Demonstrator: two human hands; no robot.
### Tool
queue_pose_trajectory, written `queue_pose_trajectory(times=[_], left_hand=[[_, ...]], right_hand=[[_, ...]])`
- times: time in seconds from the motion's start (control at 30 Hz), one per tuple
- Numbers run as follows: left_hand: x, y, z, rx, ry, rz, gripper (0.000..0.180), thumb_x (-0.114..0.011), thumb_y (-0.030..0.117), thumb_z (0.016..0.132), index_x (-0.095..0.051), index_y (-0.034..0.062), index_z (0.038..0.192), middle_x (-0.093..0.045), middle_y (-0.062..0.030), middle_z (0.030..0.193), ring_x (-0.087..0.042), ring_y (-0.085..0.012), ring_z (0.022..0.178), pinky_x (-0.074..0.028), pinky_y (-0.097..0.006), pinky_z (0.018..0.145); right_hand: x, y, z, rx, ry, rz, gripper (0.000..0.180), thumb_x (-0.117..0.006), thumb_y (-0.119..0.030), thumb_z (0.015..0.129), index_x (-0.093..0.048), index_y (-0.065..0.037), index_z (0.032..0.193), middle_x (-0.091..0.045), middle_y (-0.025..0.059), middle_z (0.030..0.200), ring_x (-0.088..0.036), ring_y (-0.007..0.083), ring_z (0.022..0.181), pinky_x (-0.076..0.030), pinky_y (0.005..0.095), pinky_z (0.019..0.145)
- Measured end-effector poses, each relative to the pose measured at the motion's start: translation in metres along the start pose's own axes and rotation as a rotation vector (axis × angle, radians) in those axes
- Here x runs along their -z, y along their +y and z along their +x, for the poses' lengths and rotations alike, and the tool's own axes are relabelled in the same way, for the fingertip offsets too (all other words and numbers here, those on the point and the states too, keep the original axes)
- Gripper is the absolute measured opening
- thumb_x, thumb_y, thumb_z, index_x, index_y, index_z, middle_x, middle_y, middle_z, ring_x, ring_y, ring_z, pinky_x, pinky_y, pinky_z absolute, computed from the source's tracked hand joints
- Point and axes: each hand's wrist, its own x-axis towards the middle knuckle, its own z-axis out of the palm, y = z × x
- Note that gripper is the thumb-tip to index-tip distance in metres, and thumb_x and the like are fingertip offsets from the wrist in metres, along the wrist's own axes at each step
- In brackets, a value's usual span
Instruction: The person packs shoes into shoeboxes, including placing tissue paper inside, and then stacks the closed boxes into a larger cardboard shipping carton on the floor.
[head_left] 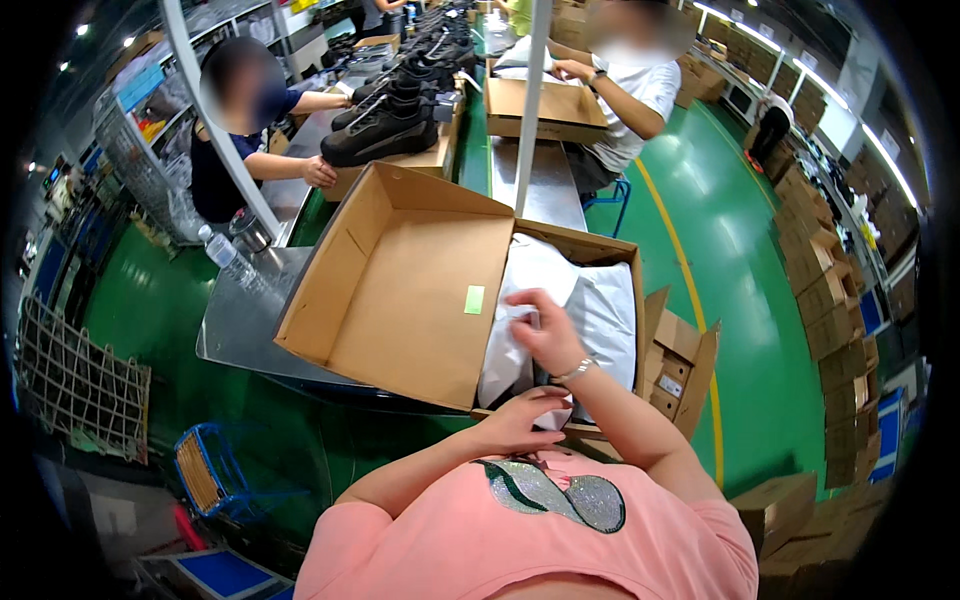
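Note:
An open brown shoebox [375, 290] sits in front of me, its lid hinged back to the left with a small green sticker [474, 300] inside. White wrapping paper [605, 310] fills the box's right part and covers whatever lies beneath. My right hand [545, 335], with a bracelet or watch on the wrist, is over the paper; its bent fingers close on a fold of it. At the near edge of the box, my left hand [520, 420] touches the paper with fingers stretched and apart.
The box rests on a metal table [250, 320], where a clear plastic bottle [225, 250] stands left. Black shoes [380, 130] line the bench ahead. Two people work opposite, one at another open box [540, 105]. An open carton [675, 370] is right; a blue-framed stool [210, 470] is lower left.

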Motion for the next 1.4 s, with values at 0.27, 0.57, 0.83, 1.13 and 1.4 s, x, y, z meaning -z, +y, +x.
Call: queue_pose_trajectory(times=[0.27, 0.57, 0.83, 1.13, 1.4], left_hand=[[0.005, -0.015, 0.015, -0.189, 0.308, 0.052, 0.043, -0.057, 0.017, 0.067, -0.045, 0.0042, 0.107, -0.043, -0.0160, 0.108, -0.040, -0.0316, 0.101, -0.031, -0.035, 0.088], [0.051, -0.003, -0.001, 0.263, 0.654, 0.669, 0.051, -0.056, 0.017, 0.072, -0.035, -0.0016, 0.115, -0.039, -0.0191, 0.115, -0.041, -0.0289, 0.103, -0.035, -0.034, 0.083], [0.060, -0.008, 0.011, 0.139, 0.513, 0.778, 0.042, -0.054, 0.013, 0.072, -0.041, 0.0022, 0.111, -0.037, -0.0157, 0.116, -0.038, -0.0285, 0.107, -0.032, -0.035, 0.088], [0.071, -0.050, 0.065, 0.456, 0.223, 1.225, 0.052, -0.051, 0.035, 0.072, -0.044, -0.0068, 0.103, -0.031, -0.0274, 0.117, -0.025, -0.0370, 0.112, -0.020, -0.039, 0.094], [-0.001, -0.041, 0.085, 0.370, 0.057, 1.084, 0.073, -0.061, 0.030, 0.058, -0.031, 0.0056, 0.119, -0.013, -0.0164, 0.130, -0.007, -0.0311, 0.121, -0.017, -0.062, 0.084]], right_hand=[[-0.028, -0.036, -0.031, 0.728, -0.446, -0.600, 0.024, -0.051, -0.008, 0.068, -0.048, -0.008, 0.091, -0.052, 0.0104, 0.095, -0.054, 0.0279, 0.074, -0.044, 0.0344, 0.062], [0.093, 0.036, -0.103, 0.006, 0.446, -0.647, 0.020, -0.053, -0.009, 0.070, -0.050, -0.004, 0.089, -0.056, 0.0113, 0.084, -0.055, 0.0245, 0.072, -0.043, 0.0300, 0.063], [0.072, 0.045, -0.092, 0.154, 0.265, -1.196, 0.032, -0.054, -0.014, 0.068, -0.045, -0.008, 0.098, -0.048, 0.0069, 0.108, -0.043, 0.0196, 0.100, -0.030, 0.0361, 0.084], [0.073, 0.081, -0.031, 0.071, 0.070, -1.497, 0.039, -0.050, -0.010, 0.066, -0.044, -0.010, 0.105, -0.046, 0.0048, 0.108, -0.042, 0.0200, 0.099, -0.032, 0.0396, 0.077], [0.083, 0.081, -0.032, 0.016, -0.052, -1.377, 0.049, -0.058, -0.015, 0.059, -0.043, -0.009, 0.104, -0.046, 0.0048, 0.106, -0.038, 0.0204, 0.102, -0.031, 0.0371, 0.079]])
